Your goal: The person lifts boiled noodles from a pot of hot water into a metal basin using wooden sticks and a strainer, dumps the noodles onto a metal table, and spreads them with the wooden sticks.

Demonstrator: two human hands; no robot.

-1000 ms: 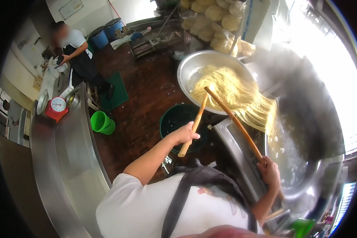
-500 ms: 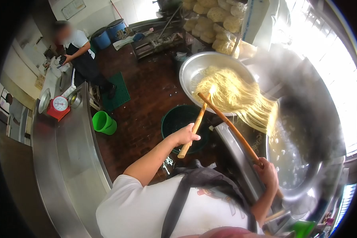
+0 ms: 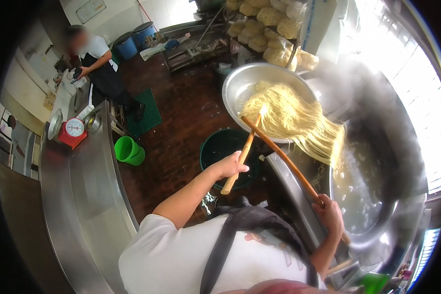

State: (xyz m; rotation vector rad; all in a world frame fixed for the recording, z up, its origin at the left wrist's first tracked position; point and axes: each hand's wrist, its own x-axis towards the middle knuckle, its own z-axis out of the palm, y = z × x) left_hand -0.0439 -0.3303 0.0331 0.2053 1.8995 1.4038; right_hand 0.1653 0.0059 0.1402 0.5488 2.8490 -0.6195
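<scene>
My left hand is closed around a thick pale wooden stick, whose far end reaches into yellow noodles. A longer, browner wooden stick is gripped in my right hand and crosses over the first one near the bowl's front rim. The noodles lie heaped in a wide metal bowl. Some of them trail over its right edge toward a large steaming wok of cloudy water. What the pale stick's tip touches under the noodles is hidden.
Below the bowl stands a dark green tub. A bright green bucket is on the floor beside a steel counter with a red scale. Another person stands at the back left. Bagged noodles are stacked behind.
The far end of the brown stick has shifted slightly left across the pale one. Both hands stay nearly in place, and the noodles look almost unchanged.
</scene>
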